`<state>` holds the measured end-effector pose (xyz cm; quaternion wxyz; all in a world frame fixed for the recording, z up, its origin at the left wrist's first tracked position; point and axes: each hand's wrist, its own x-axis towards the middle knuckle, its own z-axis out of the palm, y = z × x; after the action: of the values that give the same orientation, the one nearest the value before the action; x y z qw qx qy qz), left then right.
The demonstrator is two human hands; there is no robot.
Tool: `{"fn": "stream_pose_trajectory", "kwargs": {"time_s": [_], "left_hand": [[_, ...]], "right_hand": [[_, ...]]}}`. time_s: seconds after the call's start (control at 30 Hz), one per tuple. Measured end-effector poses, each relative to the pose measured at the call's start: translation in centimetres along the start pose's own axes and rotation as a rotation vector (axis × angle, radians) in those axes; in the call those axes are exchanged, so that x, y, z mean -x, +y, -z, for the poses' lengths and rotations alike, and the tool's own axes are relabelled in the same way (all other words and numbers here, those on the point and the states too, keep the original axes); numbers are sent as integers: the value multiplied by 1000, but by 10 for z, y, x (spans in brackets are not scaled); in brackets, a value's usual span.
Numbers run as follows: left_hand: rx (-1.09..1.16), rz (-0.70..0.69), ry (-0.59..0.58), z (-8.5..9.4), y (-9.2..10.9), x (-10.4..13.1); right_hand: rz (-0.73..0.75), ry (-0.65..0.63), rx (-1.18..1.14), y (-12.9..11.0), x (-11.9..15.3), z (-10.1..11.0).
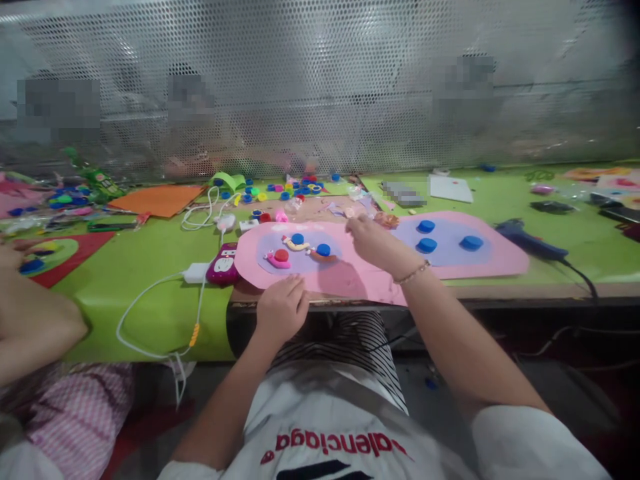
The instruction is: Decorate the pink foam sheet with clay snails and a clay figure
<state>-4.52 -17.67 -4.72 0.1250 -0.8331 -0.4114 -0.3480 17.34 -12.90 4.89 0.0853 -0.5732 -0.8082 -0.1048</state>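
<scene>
A long pink paper sheet (377, 283) with rounded ends lies along the table's front edge. On its left lavender oval (263, 243) are three clay snails: a pink snail (278, 262) with a red cap shell, a cream snail (297, 244) and a brown snail (323, 255), both with blue cap shells. Several blue bottle caps (427, 246) sit on the right lavender patch. My left hand (283, 307) rests flat on the sheet's front edge, below the snails. Over the sheet's middle, my right hand (374, 245) has its fingertips pinched near the far edge; what they hold is hidden.
A dark blue glue gun (533, 241) lies at right, its cord over the edge. A purple device (223, 264) with white cables (150, 283) is at left. Loose caps (285, 195), orange paper (156, 200) and a green bottle (103, 185) lie behind. Another person's arm (35, 313) is far left.
</scene>
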Motion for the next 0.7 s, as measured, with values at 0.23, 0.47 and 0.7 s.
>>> {"fn": "stream_pose_trajectory", "kwargs": {"time_s": [0.23,0.47,0.7], "left_hand": [[5,-12,-103,9,3,-1],[90,-39,-567,65,-32,-71],[351,122,-720,49,-76,-130]], "right_hand": [[145,9,-679,-53,-20,-14],[341,-103,-643,-33,-46,-5],[363,20,-859,-32,-48,-27]]}}
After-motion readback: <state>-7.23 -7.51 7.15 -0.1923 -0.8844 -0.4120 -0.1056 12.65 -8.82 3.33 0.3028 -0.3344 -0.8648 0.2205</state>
